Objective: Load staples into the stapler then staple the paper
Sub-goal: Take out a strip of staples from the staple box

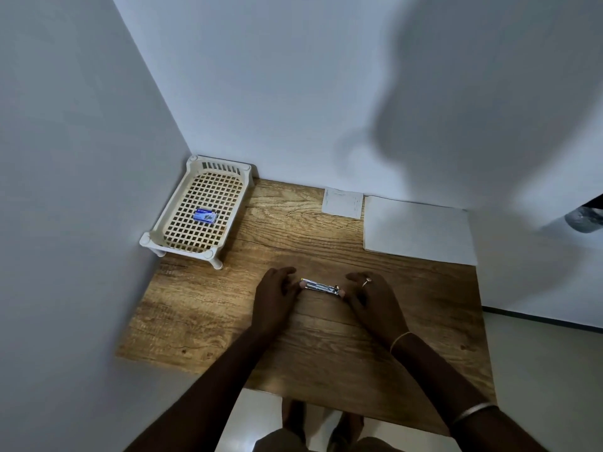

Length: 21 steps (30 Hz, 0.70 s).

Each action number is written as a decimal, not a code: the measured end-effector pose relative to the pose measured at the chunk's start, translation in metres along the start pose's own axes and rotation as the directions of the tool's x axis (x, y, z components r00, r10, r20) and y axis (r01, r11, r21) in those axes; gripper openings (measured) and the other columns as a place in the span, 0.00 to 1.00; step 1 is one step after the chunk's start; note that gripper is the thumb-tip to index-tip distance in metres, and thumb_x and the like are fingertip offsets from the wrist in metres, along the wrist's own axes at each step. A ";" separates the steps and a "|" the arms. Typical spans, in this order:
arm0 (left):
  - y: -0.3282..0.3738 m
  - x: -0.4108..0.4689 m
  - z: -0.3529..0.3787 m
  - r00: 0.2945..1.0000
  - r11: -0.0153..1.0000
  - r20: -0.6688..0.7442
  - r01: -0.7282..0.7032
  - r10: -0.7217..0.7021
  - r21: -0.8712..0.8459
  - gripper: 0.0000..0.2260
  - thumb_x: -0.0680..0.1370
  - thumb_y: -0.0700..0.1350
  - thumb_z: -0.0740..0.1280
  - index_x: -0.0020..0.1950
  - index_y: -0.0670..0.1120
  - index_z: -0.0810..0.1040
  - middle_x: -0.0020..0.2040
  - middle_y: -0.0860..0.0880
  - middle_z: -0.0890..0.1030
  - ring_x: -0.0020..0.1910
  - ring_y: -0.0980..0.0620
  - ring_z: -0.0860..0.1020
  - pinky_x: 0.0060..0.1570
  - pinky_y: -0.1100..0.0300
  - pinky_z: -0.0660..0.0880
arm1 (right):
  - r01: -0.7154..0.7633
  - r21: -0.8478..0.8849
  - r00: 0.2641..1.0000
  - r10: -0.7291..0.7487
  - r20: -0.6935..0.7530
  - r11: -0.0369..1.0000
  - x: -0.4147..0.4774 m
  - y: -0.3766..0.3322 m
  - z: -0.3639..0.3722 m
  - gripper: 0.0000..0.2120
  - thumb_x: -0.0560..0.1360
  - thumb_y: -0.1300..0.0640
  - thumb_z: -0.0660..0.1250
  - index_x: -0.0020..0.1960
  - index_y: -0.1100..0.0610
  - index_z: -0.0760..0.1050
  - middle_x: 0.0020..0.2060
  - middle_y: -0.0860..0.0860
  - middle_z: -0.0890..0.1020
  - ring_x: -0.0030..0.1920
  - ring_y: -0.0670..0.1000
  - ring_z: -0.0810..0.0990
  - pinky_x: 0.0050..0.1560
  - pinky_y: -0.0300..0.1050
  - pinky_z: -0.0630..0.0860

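Metal stapler [321, 287] lies on the wooden table [208, 321], pinched end to end between my left hand [275, 296] fingertips and right hand [372, 298] fingertips, other fingers loose. Risk: this light end-grip may let it twist or slip during opening. Staple box [205, 215] sits in the tray [195, 207] beyond my left fingers, paper [417, 230] beyond my right.

Bare, sleeveless forearms; the right hand [375, 301] wears a gold ring, a thin gold bracelet at the wrist, and a silver bangle farther up the forearm.
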<state>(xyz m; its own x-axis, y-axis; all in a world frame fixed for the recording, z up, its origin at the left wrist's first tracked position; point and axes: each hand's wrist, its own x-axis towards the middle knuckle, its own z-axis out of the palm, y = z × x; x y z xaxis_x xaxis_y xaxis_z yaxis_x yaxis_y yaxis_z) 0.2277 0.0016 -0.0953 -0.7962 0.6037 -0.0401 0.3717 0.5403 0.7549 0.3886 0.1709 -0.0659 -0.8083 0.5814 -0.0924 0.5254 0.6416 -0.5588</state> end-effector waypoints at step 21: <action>-0.045 0.100 -0.174 0.957 0.984 -0.276 0.127 -0.087 0.128 0.19 0.76 0.31 0.63 0.66 0.40 0.79 0.63 0.41 0.82 0.63 0.43 0.79 0.65 0.54 0.72 | 0.417 -0.156 0.909 -0.415 0.045 0.896 0.166 -0.203 0.071 0.17 0.76 0.50 0.69 0.62 0.57 0.80 0.53 0.57 0.85 0.54 0.59 0.81 0.53 0.51 0.77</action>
<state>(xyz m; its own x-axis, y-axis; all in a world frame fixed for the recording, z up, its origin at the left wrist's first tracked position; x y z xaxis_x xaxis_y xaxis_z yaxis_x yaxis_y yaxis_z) 0.0479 -0.0642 -0.0195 -0.9265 0.3685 0.0766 0.3257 0.6829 0.6539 0.1288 0.1016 -0.0259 -0.9646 0.2395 0.1107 0.1751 0.8949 -0.4105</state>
